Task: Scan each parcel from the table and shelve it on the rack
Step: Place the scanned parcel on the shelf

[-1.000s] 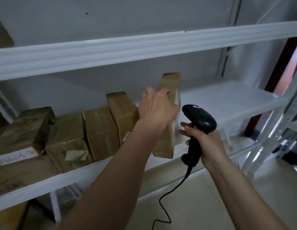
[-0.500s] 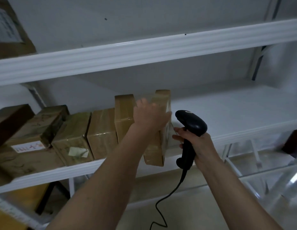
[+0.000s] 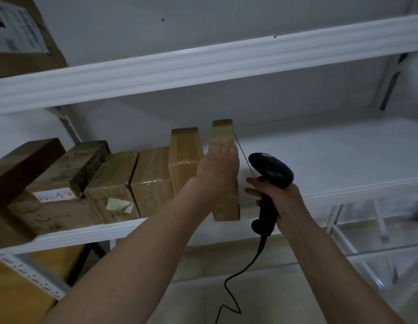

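Far left of the middle shelf [image 3: 343,146] I've got a dark brown box [image 3: 21,164] leaning on the pile, then a taped parcel with a white label [image 3: 56,195], one with a torn sticker [image 3: 112,190], a squat plain one [image 3: 152,181] and a taller carton [image 3: 184,155] standing on end.

Next in line is the parcel I'm shelving [image 3: 223,134]. It's upright on its narrow edge, long axis running front to back into the rack, with the near end sticking out past the shelf lip. There's a visible gap between it and the tall carton.

My left hand [image 3: 218,169] is on its left face, fingers wrapped up over the top, though I can't tell how tight the hold is. That's clearly the closer hand, so I reckon it does the finishing: push straight back along the parcel's length and nudge it left to close the gap.

My right hand [image 3: 280,197] sits just right of the parcel, fingers curled round the handle of the black barcode scanner [image 3: 271,171], cable [image 3: 236,279] dangling below. Rest of the shelf to the right is bare white.
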Action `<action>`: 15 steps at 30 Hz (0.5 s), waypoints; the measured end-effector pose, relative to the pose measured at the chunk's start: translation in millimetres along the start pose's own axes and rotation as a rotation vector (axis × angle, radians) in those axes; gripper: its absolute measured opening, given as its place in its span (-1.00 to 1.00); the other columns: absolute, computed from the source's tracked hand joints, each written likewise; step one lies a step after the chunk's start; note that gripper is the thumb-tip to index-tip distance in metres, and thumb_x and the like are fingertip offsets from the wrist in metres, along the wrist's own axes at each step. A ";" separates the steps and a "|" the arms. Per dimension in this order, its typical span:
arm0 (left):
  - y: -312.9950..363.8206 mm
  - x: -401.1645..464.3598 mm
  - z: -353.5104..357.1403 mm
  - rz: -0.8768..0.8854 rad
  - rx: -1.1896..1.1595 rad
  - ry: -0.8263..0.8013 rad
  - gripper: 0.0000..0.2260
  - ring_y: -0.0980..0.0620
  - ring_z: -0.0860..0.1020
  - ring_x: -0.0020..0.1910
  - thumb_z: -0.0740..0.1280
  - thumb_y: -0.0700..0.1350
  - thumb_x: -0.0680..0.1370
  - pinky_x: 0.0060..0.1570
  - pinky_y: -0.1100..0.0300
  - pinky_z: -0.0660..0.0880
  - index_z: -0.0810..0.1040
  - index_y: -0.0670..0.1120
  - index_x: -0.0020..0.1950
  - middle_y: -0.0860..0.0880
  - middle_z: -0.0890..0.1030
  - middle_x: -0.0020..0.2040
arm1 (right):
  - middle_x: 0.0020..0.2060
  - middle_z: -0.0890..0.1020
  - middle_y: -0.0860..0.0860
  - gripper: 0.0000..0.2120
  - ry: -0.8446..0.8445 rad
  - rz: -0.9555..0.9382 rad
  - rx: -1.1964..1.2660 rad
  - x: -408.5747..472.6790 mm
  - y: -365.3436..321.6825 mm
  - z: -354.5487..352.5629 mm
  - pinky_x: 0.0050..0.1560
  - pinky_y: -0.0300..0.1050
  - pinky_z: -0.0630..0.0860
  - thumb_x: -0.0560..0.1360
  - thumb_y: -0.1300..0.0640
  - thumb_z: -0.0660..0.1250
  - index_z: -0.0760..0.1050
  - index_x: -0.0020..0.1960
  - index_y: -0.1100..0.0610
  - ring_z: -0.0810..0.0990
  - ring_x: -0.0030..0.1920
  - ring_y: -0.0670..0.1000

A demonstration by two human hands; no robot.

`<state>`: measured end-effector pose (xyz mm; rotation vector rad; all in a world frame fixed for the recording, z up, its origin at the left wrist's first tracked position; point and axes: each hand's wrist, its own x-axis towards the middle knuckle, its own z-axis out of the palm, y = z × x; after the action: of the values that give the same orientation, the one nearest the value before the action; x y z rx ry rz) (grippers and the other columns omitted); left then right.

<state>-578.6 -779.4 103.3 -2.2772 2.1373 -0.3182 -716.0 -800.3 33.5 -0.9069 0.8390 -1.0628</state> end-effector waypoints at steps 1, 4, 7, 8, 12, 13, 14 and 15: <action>-0.2 4.9 0.6 -0.034 0.031 -0.021 0.00 -0.11 0.12 0.53 0.56 0.09 0.36 0.43 0.05 0.24 0.03 -0.21 0.57 -0.13 0.14 0.55 | -0.03 0.69 0.15 -0.78 -0.006 0.003 0.001 0.4 0.5 -0.2 -0.21 -0.09 0.53 0.39 0.32 0.46 0.58 0.02 0.20 0.69 -0.03 0.14; -4.1 18.4 3.1 -0.105 0.074 -0.035 -0.11 -0.16 0.13 0.53 0.51 0.00 0.44 0.45 0.03 0.19 0.05 -0.26 0.55 -0.19 0.16 0.54 | -0.09 0.68 0.12 -0.72 -0.013 0.012 -0.009 1.0 2.1 0.8 -0.26 -0.12 0.52 0.38 0.32 0.48 0.58 0.07 0.22 0.70 -0.05 0.12; -8.7 26.5 6.6 -0.156 0.101 -0.026 -0.20 -0.17 0.15 0.52 0.45 -0.05 0.50 0.46 0.02 0.17 0.05 -0.27 0.55 -0.22 0.17 0.53 | -0.08 0.68 0.13 -0.68 -0.028 0.020 -0.025 3.1 4.6 3.9 -0.28 -0.13 0.53 0.37 0.31 0.49 0.56 0.11 0.24 0.70 -0.04 0.13; -10.2 28.7 6.9 -0.168 0.099 -0.030 -0.20 -0.17 0.13 0.53 0.44 -0.05 0.51 0.46 0.02 0.15 0.03 -0.27 0.56 -0.22 0.15 0.54 | -0.08 0.68 0.13 -0.68 -0.034 0.023 -0.027 3.5 5.3 4.8 -0.27 -0.13 0.53 0.37 0.31 0.49 0.56 0.11 0.24 0.70 -0.04 0.13; -13.6 31.2 7.8 -0.179 0.097 -0.042 -0.13 -0.17 0.07 0.55 0.45 -0.02 0.50 0.49 0.01 0.11 -0.04 -0.28 0.57 -0.22 0.07 0.57 | -0.10 0.68 0.14 -0.72 -0.055 0.038 -0.043 3.4 8.4 7.4 -0.27 -0.12 0.55 0.36 0.31 0.50 0.57 0.05 0.24 0.70 -0.06 0.13; -14.2 30.6 7.7 -0.173 0.091 -0.040 -0.11 -0.16 0.07 0.56 0.46 -0.02 0.49 0.49 0.01 0.11 -0.04 -0.28 0.57 -0.21 0.06 0.58 | -0.11 0.68 0.14 -0.73 -0.058 0.046 -0.053 3.0 9.4 7.9 -0.26 -0.12 0.55 0.36 0.31 0.50 0.58 0.04 0.24 0.70 -0.07 0.13; -15.2 29.8 7.5 -0.165 0.085 -0.036 -0.10 -0.16 0.07 0.56 0.48 -0.01 0.48 0.49 0.02 0.11 -0.04 -0.27 0.57 -0.20 0.06 0.58 | -0.12 0.68 0.15 -0.74 -0.062 0.053 -0.061 2.3 10.0 8.5 -0.26 -0.11 0.55 0.36 0.31 0.50 0.58 0.03 0.24 0.70 -0.08 0.14; -16.1 28.7 7.2 -0.153 0.073 -0.028 -0.09 -0.15 0.07 0.55 0.49 0.00 0.46 0.49 0.02 0.11 -0.02 -0.26 0.57 -0.19 0.06 0.58 | -0.13 0.68 0.15 -0.76 -0.064 0.059 -0.067 2.0 10.6 8.8 -0.26 -0.11 0.55 0.36 0.31 0.50 0.58 0.00 0.23 0.70 -0.09 0.14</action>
<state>-560.2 -807.6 102.7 -2.3936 1.9089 -0.3566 -703.9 -798.0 27.0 -0.9620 0.8467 -0.9548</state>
